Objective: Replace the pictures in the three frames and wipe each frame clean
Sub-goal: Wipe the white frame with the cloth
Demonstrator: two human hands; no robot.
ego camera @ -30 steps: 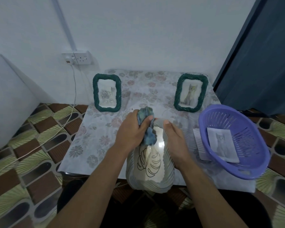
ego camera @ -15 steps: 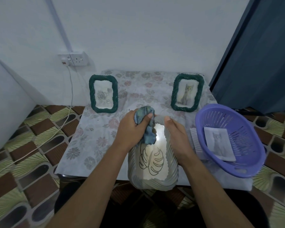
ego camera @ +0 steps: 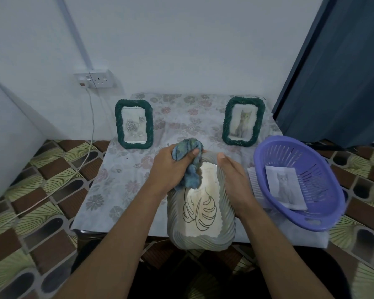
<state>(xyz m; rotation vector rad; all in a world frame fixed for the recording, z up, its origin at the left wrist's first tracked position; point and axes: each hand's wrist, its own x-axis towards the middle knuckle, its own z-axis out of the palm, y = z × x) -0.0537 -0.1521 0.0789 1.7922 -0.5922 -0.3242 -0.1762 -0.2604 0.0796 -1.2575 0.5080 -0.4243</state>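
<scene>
**A:** What does the work sit on?

**B:** A small table [ego camera: 117, 180] under a pale floral cover, pushed against a white wall [ego camera: 192, 39]. The floor [ego camera: 41, 190] has brown and green patterned tiles. A double socket [ego camera: 95, 79] is on the wall, and a white cable [ego camera: 91, 134] runs down from it across the floor. A dark blue panel [ego camera: 337, 72] fills the right side.

**A:** And the frames?

**B:** Two stand upright at the back. The left green frame [ego camera: 134, 124] shows roses and the right green frame [ego camera: 243, 120] shows a cat. The grey frame [ego camera: 200, 234], ribbed and holding a leaf drawing [ego camera: 200, 210], lies nearest the person, with its lower end past the table's near edge.

**A:** What are the hands doing?

**B:** The left hand [ego camera: 171, 169] has its fingers curled round a bunched blue cloth [ego camera: 190, 165], pressed to the top of the grey frame's glass. The right hand [ego camera: 235, 180] grips that frame's right side, thumb at the upper edge.

**A:** Anything beside them?

**B:** A purple basket [ego camera: 311, 225] sits tilted at the table's right corner with a cat print [ego camera: 284, 186] inside. A white ribbed sheet [ego camera: 254, 180] lies between the basket and the right hand.

**A:** What can't you make out?

**B:** The right hand's fingers are hidden behind the frame. Glare washes out the upper glass. I can't tell what supports the frame's lower end, or whether the blue panel is a door or a curtain. The markings on the socket are too small to read.
</scene>
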